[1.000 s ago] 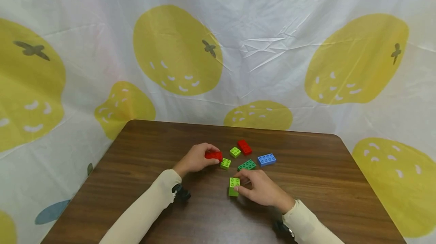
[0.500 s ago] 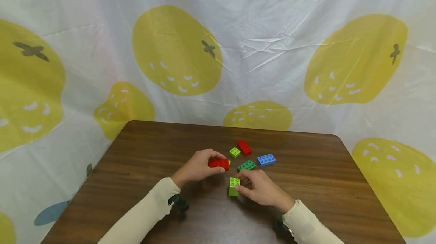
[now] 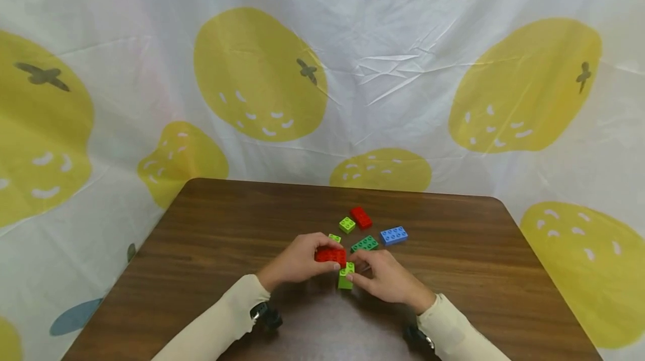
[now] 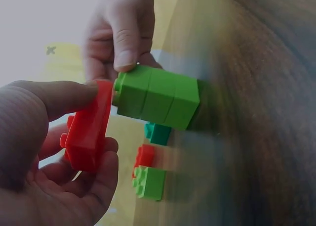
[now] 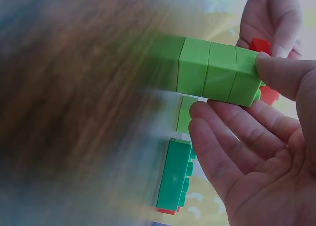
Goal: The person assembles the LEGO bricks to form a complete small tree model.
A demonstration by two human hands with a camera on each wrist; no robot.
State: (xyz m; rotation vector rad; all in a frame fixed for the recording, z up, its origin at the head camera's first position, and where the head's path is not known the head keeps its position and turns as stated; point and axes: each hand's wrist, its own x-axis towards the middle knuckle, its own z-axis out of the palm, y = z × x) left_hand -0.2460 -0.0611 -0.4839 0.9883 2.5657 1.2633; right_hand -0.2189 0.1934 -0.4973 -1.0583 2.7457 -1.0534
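Observation:
My left hand pinches a red toy building brick between thumb and fingers. In the left wrist view this red brick is right beside the studded top of a lime green brick stack; whether they touch I cannot tell. The stack stands upright on the table, several studs showing. My right hand holds it from the right, thumb on one side near the top and fingers on the other. Part of the stack's top is hidden behind the red brick in the head view.
Behind the hands lie a dark green brick, a blue brick, another red brick and a small lime green brick. A second small lime brick is partly hidden by the left hand. The wooden table meets a patterned curtain.
My left hand has brought the red brick rightward and nearer to me, from beside the small lime brick to the top of the stack. The right hand has stayed at the stack.

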